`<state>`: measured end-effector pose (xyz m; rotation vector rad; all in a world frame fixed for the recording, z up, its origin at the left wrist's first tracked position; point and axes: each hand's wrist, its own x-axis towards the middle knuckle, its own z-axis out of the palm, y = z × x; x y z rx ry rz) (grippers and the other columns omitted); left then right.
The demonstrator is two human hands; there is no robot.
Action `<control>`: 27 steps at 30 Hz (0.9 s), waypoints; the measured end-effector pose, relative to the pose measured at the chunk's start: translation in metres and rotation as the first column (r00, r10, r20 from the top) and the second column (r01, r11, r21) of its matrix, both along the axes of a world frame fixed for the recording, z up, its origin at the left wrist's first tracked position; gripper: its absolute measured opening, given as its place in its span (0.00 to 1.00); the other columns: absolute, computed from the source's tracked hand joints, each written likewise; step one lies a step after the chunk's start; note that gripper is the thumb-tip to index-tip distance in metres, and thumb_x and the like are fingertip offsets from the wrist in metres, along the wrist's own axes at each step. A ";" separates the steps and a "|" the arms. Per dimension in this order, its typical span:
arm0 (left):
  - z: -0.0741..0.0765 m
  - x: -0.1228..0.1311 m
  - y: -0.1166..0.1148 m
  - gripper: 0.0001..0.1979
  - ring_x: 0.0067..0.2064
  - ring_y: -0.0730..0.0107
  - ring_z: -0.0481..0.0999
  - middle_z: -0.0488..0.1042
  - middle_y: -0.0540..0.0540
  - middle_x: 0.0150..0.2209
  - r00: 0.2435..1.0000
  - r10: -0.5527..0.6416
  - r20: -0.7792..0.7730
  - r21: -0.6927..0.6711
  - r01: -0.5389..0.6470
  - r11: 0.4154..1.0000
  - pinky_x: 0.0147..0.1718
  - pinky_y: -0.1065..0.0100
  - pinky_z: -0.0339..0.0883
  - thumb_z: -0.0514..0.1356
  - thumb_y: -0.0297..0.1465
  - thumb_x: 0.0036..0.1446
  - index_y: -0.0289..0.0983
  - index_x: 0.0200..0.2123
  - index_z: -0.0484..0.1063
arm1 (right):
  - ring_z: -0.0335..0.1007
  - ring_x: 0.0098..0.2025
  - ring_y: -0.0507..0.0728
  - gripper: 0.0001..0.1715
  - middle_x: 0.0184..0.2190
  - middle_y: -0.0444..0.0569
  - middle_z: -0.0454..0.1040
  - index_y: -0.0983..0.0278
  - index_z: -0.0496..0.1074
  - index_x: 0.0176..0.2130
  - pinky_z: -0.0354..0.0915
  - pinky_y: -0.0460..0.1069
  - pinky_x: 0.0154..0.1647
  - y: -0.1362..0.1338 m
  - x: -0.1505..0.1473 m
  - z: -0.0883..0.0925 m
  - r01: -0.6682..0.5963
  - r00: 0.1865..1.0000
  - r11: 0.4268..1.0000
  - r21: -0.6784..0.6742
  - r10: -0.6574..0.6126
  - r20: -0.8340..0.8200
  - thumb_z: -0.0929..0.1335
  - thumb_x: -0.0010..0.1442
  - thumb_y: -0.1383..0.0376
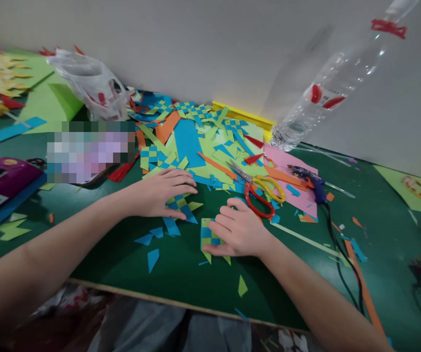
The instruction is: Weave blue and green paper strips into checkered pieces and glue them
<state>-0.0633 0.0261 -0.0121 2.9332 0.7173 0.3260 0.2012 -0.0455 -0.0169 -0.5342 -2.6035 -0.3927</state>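
My left hand [161,193] lies palm down with fingers stretched out and thumb apart. Beneath it is a woven blue-and-green checked paper piece [178,202], partly covered by the fingers. My right hand [238,229] has its fingers curled over a second checked paper piece [206,234] with pointed green ends, flat on the green table [122,274]. The thumb presses near its lower edge; the hand hides the piece's right side. Just beyond the right hand rest scissors [256,188] with one red and one yellow handle. Small blue paper offcuts [153,259] lie between my forearms.
Woven pieces and paper strips [188,142] pile up by the wall. A clear plastic bottle [335,83] leans at the right. A blue glue gun [316,188] trails a black cord. A white plastic bag [89,83] and a purple power strip [9,181] are at left.
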 end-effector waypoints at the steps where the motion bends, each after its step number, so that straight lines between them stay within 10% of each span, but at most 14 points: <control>1: 0.000 0.000 0.000 0.29 0.62 0.53 0.64 0.71 0.42 0.57 1.000 0.003 -0.003 -0.005 -0.003 1.000 0.61 0.53 0.56 0.61 0.50 0.55 0.41 0.55 0.68 | 0.56 0.28 0.53 0.26 0.20 0.43 0.65 0.65 0.72 0.30 0.54 0.53 0.44 0.000 0.000 0.000 0.008 1.000 1.000 -0.010 -0.008 0.004 0.62 0.64 0.47; 27: -0.003 -0.009 0.009 0.12 0.63 0.57 0.62 0.70 0.41 0.56 0.999 0.040 0.019 -0.078 -0.038 0.996 0.61 0.52 0.56 0.55 0.40 0.64 0.38 0.39 0.70 | 0.64 0.30 0.54 0.20 0.25 0.47 0.76 0.68 0.75 0.40 0.53 0.56 0.49 0.013 0.009 -0.004 0.115 0.991 0.987 -0.111 -0.106 0.086 0.62 0.66 0.55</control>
